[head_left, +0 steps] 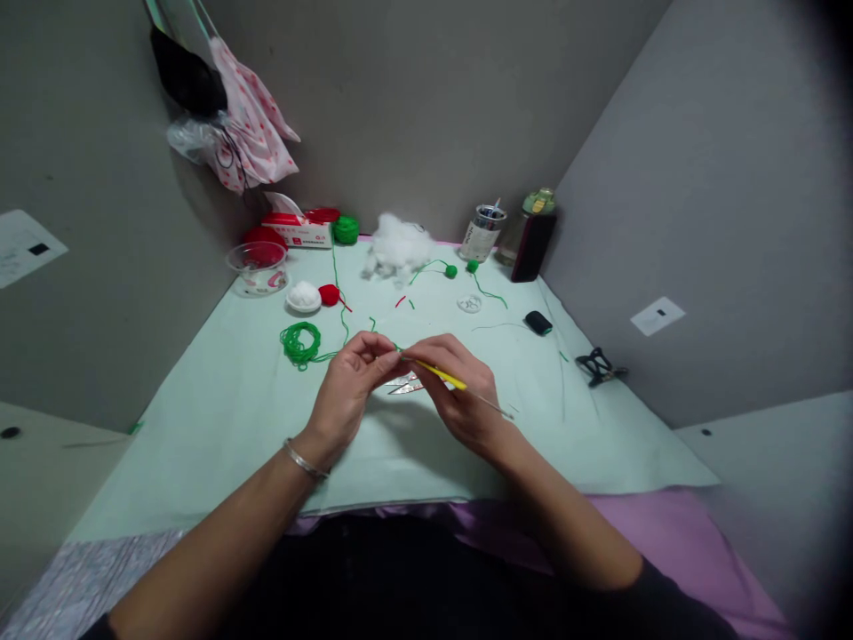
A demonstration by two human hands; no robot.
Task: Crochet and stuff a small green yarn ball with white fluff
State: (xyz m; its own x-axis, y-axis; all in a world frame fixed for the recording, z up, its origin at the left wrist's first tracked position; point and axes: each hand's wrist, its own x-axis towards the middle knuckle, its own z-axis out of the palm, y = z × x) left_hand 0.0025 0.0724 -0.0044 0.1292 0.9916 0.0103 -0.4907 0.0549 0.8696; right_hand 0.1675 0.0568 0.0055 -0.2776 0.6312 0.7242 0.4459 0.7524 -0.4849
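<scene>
My right hand (463, 382) is closed around a crochet hook (443, 375) with a yellow handle, its metal end sticking out toward the lower right. Opposite it, my left hand (353, 382) pinches green yarn (324, 357), and the fingertips of both hands meet. Whatever work sits between the fingertips is mostly hidden. The strand runs left to a loose green coil (299, 345) on the table. Under my hands lies a pair of scissors (406, 386), partly covered.
Behind are white stuffing (398, 244), two small green balls (451, 271) with tails, a red ball (329, 294) and a white bowl (304, 299). A clear tub (259, 271), tissue box (303, 233), tin (482, 233) and bottle (516, 236) line the back. A black claw clip (600, 366) lies right.
</scene>
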